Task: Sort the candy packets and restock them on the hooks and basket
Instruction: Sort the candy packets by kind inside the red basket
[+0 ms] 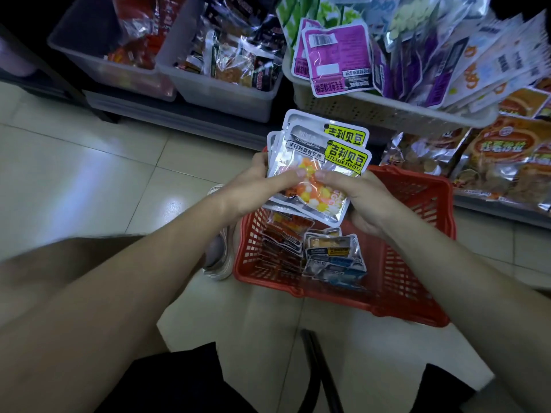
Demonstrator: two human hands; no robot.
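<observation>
Dim light, glare on floor tiles, edges warped and blurred.

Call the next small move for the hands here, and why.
Probably square up the yellow-label packets before restocking them. The left hand and right hand both pinch that stack above the red basket, and its packets sit fanned, with their top edges offset. Only other kinds, such as the blue-label packets, show in the basket, so this bunch looks sorted.
</observation>
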